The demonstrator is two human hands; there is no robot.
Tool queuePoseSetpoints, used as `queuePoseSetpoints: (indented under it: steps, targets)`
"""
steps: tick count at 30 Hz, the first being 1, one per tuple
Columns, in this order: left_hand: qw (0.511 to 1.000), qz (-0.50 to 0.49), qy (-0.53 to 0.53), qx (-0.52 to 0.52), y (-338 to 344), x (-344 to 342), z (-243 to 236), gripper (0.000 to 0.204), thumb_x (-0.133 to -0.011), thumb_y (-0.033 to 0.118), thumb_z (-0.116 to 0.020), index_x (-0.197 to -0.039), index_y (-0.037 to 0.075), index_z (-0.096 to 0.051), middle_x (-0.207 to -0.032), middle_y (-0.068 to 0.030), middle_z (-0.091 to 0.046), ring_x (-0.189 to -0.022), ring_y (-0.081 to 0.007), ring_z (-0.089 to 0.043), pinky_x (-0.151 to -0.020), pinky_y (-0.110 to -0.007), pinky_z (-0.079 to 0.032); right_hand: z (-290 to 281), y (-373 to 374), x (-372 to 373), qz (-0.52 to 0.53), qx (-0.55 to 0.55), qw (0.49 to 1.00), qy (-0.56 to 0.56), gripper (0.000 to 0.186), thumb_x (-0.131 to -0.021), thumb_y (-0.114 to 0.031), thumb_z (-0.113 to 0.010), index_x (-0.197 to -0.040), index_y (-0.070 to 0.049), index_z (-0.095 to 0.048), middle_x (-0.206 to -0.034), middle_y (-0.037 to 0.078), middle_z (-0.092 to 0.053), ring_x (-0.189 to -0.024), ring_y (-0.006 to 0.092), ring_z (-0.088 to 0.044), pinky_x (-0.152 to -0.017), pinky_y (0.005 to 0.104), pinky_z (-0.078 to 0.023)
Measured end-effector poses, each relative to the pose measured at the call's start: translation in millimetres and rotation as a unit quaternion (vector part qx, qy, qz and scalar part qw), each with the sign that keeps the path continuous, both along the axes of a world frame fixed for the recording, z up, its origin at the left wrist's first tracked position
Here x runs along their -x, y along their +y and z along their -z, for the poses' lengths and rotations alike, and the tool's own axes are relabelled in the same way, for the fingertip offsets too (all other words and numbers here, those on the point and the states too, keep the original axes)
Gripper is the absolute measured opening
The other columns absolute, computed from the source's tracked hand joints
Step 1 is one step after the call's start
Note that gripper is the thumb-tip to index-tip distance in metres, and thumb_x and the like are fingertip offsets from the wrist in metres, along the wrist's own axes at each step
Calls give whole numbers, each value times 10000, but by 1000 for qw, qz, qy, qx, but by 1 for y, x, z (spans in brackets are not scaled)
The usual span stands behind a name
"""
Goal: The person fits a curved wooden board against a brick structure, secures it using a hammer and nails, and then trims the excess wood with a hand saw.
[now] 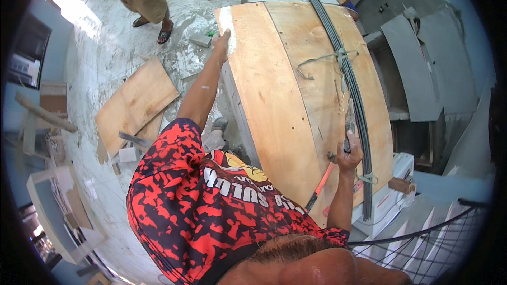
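My left hand (221, 43) grips the far left edge of a long plywood strip (264, 84), near a white patch on its corner. This strip lies over or beside a wider plywood sheet (311, 74). Closed in my right hand (349, 154) is a slim tool with a dark handle and a narrow greyish blade (349, 113), pointing away from me; its exact kind is unclear. Just right of it runs a bundle of long grey rods (355, 89), tied with a pale green strap (340, 54). A hammer with a red and black handle (320, 183) lies left of my right wrist.
Loose plywood pieces (134, 103) and a grey block (200, 39) lie on the dusty floor to the left. One person stands at the far left; another sits beyond the boards. Grey panels (417, 63) lean at the right, and a wheel rim (438, 227) is at the lower right.
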State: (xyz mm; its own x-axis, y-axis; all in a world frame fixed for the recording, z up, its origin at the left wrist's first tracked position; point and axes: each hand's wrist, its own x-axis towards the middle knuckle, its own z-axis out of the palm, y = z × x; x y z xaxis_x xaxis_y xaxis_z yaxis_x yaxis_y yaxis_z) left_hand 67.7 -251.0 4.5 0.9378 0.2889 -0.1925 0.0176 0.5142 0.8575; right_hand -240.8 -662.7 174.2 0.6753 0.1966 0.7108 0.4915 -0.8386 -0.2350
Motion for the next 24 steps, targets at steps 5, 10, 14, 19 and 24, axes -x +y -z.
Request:
queuePoseSetpoints:
  steps: [5, 10, 14, 19, 24]
  targets:
    - [975, 170, 35, 139, -40, 77, -1, 398, -981, 239, -503, -1280, -19, -450, -1179, -150, -577, -1034, -267, -595, -888, -407, -525, 41, -42, 50, 93, 163, 975, 117, 365, -786, -180, -730, -1137, -114, -654, -889, 137, -635, -777, 295, -633, -649, 386, -511]
    - [965, 210, 154, 29, -55, 186, -37, 451, -989, 322, -475, -1321, 18, -445, -1283, -137, -541, -1178, -278, -527, -1014, -438, -446, 91, -48, 52, 124, 151, 930, 313, 465, -843, -297, -643, -1293, -227, -551, -1264, 174, -518, -1185, 331, -483, -1005, 440, -390]
    - [924, 334, 165, 84, -57, 218, -19, 475, -990, 305, -469, -1352, 3, -416, -1363, -159, -480, -1268, -307, -452, -1074, -478, -382, 88, -18, 53, 175, 104, 939, 276, 516, -827, -181, -617, -1331, -199, -511, -1304, 146, -497, -1215, 298, -462, -980, 432, -378]
    - [903, 386, 178, 60, -52, 217, -22, 485, -981, 295, -489, -1354, -3, -404, -1362, -167, -478, -1246, -308, -477, -1060, -478, -399, 69, 9, 70, 299, 4, 924, 237, 577, -804, -258, -659, -1337, -130, -476, -1341, 99, -455, -1296, 259, -384, -1044, 511, -308]
    - [854, 500, 132, 65, -59, 215, -23, 526, -959, 311, -533, -1371, 18, -389, -1370, -142, -481, -1242, -274, -491, -1041, -460, -425, 74, 12, 50, 372, 18, 897, 237, 528, -809, -297, -678, -1287, -134, -526, -1341, 90, -461, -1310, 257, -355, -1014, 568, -296]
